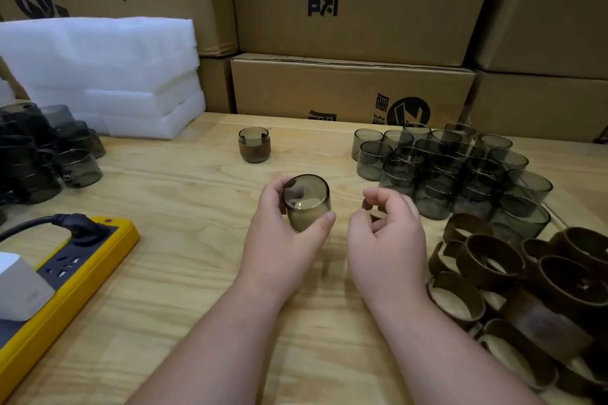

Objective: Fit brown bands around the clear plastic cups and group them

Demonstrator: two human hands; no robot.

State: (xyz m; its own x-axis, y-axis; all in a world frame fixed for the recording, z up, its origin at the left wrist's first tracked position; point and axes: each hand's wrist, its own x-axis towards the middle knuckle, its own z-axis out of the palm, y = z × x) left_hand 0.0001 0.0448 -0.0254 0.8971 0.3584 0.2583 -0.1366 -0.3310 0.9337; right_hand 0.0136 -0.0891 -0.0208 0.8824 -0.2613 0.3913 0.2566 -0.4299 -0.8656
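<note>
Left hand (279, 233) wrapped around a smoky clear plastic cup (306, 202), thumb on its near side, fingers behind, bottom tilted up toward the camera. Right hand (386, 230) just beside, fingers curled, pinching a brown leather-like band (373, 210), mostly hidden by the fingers. Beyond the right hand, a cluster of bare smoky cups (450, 171); to its right, a heap of brown bands (533, 286). Beyond the left hand, apart on the pale wooden table (184, 194), one banded cup (254, 145). Far left, a yellow power strip (69, 270).
</note>
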